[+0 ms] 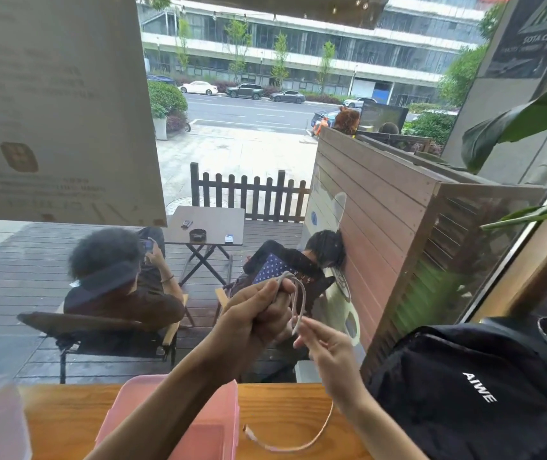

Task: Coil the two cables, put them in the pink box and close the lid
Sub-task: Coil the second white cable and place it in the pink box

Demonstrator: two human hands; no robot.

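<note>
Fingers (267, 313) of the left hand (255, 322) are curled tight round a small bundle of loops of the thin pale grey cable (300, 302), held up in the air in front of the window, well above the tabletop (282, 413). One loop sticks out of the fist toward one o'clock and hangs down its right side. The right hand (326, 350) sits just beside it at four o'clock, thumb and forefinger pinching the loose run of the same cable where the loop comes down.

From that pinch the cable's free tail drops toward six o'clock behind the right wrist, then lies in a slack curve on the orange wooden tabletop, its long run heading to nine o'clock and ending in a small plug near the pink plastic box (179, 423). So I'd judge the next wrap wants the right hand to carry the tail up and over toward eleven o'clock, round the left fist.

The pink box sits at seven o'clock below the left forearm; I can't tell whether anything lies inside. A second cable I cannot make out.
</note>
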